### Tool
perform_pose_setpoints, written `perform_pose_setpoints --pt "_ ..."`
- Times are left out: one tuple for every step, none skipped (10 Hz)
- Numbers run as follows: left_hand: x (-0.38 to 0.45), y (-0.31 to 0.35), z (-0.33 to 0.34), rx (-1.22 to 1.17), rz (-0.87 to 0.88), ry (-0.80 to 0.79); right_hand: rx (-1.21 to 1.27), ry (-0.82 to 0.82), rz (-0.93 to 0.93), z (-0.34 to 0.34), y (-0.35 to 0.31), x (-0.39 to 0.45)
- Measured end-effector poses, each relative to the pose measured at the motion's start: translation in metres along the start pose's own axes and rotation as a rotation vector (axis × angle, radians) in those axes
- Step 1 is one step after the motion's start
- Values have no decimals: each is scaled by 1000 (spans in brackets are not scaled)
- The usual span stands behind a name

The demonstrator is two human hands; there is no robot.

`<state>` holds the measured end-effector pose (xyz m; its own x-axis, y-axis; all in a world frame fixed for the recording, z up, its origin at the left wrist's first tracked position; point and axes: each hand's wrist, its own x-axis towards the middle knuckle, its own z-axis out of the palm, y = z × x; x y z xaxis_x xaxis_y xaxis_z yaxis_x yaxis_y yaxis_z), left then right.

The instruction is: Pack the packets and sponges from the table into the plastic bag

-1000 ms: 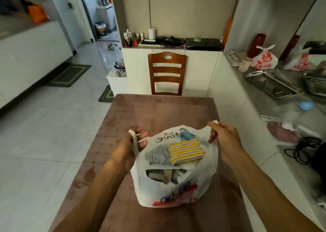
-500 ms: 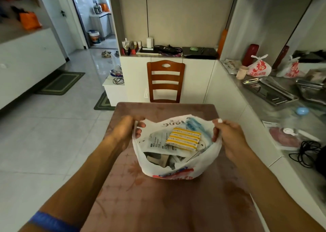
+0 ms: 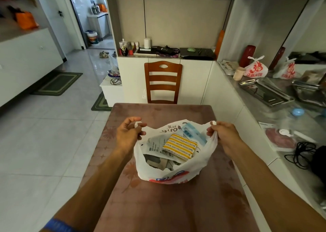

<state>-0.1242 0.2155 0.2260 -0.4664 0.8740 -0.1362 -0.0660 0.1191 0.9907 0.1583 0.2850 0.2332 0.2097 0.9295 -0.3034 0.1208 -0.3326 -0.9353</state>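
Observation:
A white plastic bag (image 3: pixel 176 173) with red and blue print sits on the brown table (image 3: pixel 158 205), its mouth held wide. My left hand (image 3: pixel 127 134) pinches the bag's left handle and my right hand (image 3: pixel 223 134) pinches the right handle. Inside, a yellow-and-white striped sponge (image 3: pixel 180 146) lies on top of white and pale blue packets (image 3: pixel 157 143). More packets lie deeper in the bag, partly hidden by its front wall.
A wooden chair (image 3: pixel 163 81) stands at the table's far end against white cabinets. On the right runs a counter (image 3: pixel 275 119) with metal trays, tied bags, a black cable and wrapped meat. Tiled floor with mats lies to the left.
The bag has come down from a lifted position and now rests on the table, further from me. Both hands keep hold of the handles and spread the mouth wider.

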Motion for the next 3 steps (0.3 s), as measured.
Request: perform_pose_setpoints --pt "6 0 0 4 -48 -12 -26 -53 38 0 7 4" --pt "8 4 5 97 -45 -66 -94 -107 43 2 5 4" --pt "9 4 10 191 -45 -72 -131 -102 4 4 -4 -1"
